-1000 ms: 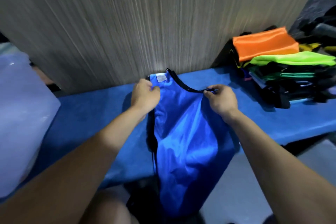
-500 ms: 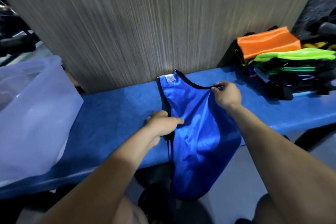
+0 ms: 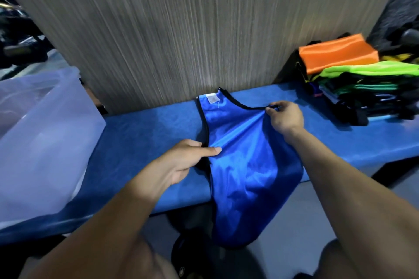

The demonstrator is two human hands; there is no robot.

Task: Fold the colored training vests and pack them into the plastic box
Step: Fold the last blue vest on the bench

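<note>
Blue vest: I see the blue vest [image 3: 247,165] at the centre of the frame, its upper part lying flat on the bench [image 3: 145,133] and its lower part hanging over the near edge toward the floor.
Vest detail: black trim runs along the neck and armhole edges; a small white label [image 3: 212,98] sits at the top, close to the wall.
Left grip: my left hand [image 3: 188,161] is at the vest's left black-trimmed edge, centre of the frame, thumb on top of the fabric and fingers curled under it, so it pinches that edge.
Right grip: my right hand [image 3: 284,118] is right of centre, fingers closed tight on the vest's upper right corner at the black trim; the cloth pulls into creases between the two hands.
Plastic box: the translucent plastic box [image 3: 45,142] stands on the bench at the left of the frame, well apart from the vest; I cannot tell what is inside.
Vest pile: a stack of folded vests [image 3: 362,84] sits at the right of the frame on the bench, with an orange vest [image 3: 335,54] on top and a lime green vest [image 3: 371,69] just below it, darker ones underneath.
Backdrop: a grey streaked wall panel [image 3: 204,25] rises directly behind the bench.
</note>
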